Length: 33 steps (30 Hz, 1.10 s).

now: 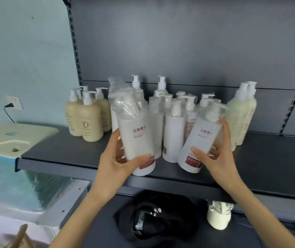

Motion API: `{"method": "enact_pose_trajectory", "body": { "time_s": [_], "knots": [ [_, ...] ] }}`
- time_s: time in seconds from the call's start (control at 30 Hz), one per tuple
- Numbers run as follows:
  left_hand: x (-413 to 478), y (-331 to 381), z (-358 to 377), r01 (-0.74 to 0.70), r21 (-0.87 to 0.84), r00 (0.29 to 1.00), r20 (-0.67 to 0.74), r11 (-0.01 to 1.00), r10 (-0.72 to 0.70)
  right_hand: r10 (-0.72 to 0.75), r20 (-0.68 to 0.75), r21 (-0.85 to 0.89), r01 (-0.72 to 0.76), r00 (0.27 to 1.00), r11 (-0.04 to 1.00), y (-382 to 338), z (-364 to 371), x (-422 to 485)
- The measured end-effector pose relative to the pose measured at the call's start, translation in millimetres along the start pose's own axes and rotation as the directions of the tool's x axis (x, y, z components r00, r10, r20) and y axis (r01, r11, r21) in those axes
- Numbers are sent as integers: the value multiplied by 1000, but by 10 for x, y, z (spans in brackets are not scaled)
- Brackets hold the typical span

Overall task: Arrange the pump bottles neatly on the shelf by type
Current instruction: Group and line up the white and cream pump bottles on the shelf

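Note:
On the dark grey shelf (71,154) stand three kinds of pump bottles. Several beige bottles (87,120) are grouped at the left. Several white bottles in clear wrap (173,129) crowd the middle. Pale yellow-green bottles (239,113) stand at the right. My left hand (118,163) grips a white wrapped bottle with a red label (137,138) near the shelf's front edge. My right hand (214,158) grips another white wrapped bottle (202,138), tilted to the right, beside the yellow-green ones.
A cream plastic object (14,138) lies left of the shelf beside a wall socket (14,102). On the lower shelf lie a black bag (157,217) and a pale bottle (218,215). Slotted uprights (73,42) frame the shelf's back panel.

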<state>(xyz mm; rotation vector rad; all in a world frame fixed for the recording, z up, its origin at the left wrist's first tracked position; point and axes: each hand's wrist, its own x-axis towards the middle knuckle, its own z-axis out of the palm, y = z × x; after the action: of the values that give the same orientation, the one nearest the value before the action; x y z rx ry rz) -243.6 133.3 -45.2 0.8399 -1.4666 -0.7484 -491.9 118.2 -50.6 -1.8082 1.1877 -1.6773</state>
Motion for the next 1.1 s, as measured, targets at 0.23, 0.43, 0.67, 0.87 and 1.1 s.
{"method": "enact_pose_trajectory", "body": {
  "time_s": [0.23, 0.43, 0.67, 0.87, 1.1],
  "knots": [
    [485, -256, -818, -5, 7, 997, 78, 1000, 4, 47, -162, -63, -58, 986, 996, -208, 297, -127],
    [699, -543, -1055, 5, 2, 988, 154, 1000, -5, 60, -223, -132, -91, 973, 987, -394, 450, -118],
    [871, -882, -1074, 39, 52, 980, 195, 998, -49, 12, -234, -142, -46, 972, 989, -510, 636, -181],
    [945, -992, -1030, 73, 47, 954, 289, 996, -84, 43, -163, -144, -67, 986, 987, -474, 1049, -133],
    [921, -974, -1022, 17, 81, 946, 321, 997, -42, 83, -133, -189, -108, 988, 976, -344, 1362, -229]
  ]
}}
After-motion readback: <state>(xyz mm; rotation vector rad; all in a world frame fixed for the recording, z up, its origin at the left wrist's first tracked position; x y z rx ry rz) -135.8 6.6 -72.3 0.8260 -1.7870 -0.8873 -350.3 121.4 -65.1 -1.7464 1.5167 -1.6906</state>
